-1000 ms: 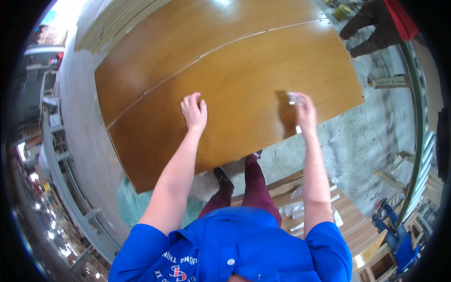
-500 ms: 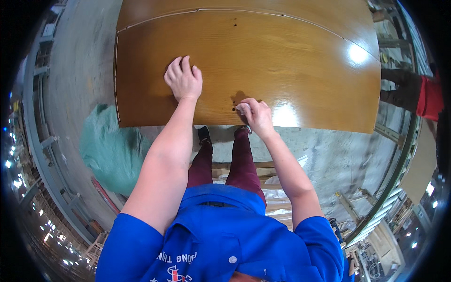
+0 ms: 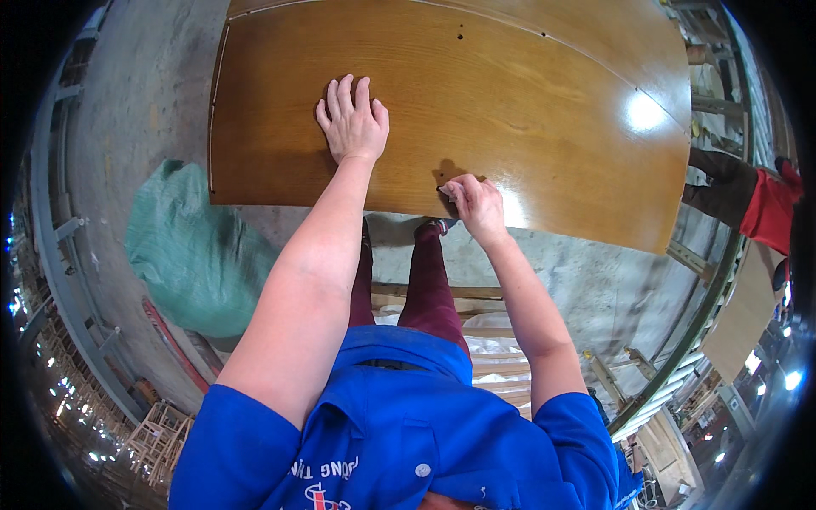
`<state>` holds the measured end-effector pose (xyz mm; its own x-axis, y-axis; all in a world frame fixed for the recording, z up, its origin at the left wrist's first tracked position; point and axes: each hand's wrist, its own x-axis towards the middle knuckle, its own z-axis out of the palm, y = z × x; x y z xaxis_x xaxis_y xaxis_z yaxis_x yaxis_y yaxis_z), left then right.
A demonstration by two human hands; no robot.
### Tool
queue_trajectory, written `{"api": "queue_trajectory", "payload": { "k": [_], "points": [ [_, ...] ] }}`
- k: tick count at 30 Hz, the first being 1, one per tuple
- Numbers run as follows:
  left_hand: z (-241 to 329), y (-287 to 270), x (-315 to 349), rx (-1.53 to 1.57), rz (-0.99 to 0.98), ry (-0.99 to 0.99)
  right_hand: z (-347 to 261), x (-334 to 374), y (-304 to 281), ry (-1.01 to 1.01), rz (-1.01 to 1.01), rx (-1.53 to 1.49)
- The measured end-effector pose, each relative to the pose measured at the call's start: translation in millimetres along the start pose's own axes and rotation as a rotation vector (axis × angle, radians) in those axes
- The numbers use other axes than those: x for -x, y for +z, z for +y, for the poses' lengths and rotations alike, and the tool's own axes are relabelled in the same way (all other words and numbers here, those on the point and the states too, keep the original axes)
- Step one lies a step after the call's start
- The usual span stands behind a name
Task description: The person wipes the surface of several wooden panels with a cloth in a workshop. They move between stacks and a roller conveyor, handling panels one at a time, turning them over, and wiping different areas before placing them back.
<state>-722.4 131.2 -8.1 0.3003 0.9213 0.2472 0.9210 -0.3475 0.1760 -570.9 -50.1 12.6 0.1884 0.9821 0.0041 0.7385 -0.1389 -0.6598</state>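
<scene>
A glossy brown wooden panel (image 3: 544,144) lies before me, with small dark holes in its surface. My left hand (image 3: 353,121) rests palm down on its left half, fingers stretched and slightly apart, holding nothing. Close to the panel's near edge, my right hand (image 3: 479,208) pinches a small crumpled white wipe (image 3: 455,190); whether it is cloth or paper I cannot make out. The wipe is right beside dark holes by the near edge, partly covered by my fingers and their shadow. Another hole (image 3: 460,36) shows toward the far side.
Green sheeting (image 3: 191,255) lies on the concrete floor at left, near a grey metal rail (image 3: 55,221). A person in red (image 3: 769,208) stands beyond the panel's right end. Green-framed rollers (image 3: 654,416) run along the right. Wooden slats (image 3: 501,365) lie behind my legs.
The whole view has tilted and shifted slightly. My left fingers are straighter and more spread on the panel. My right hand stays by the near holes, still pinching the white wipe.
</scene>
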Motion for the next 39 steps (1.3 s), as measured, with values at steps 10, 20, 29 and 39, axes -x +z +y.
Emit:
{"api": "queue_trajectory", "payload": {
  "k": [10,20,29,39],
  "points": [
    [3,-3,1,-0.019,-0.043,-0.029,1,-20,-6,0.029,0.044,0.021],
    [3,-4,-3,-0.02,-0.067,-0.022,15,-85,-13,0.057,0.145,-0.019],
    [4,-5,-5,-0.018,-0.11,-0.043,35,-155,-19,0.073,0.259,-0.023],
    [5,-7,-6,-0.025,-0.136,-0.035,49,-221,-24,0.106,0.392,0.031]
  ]
}}
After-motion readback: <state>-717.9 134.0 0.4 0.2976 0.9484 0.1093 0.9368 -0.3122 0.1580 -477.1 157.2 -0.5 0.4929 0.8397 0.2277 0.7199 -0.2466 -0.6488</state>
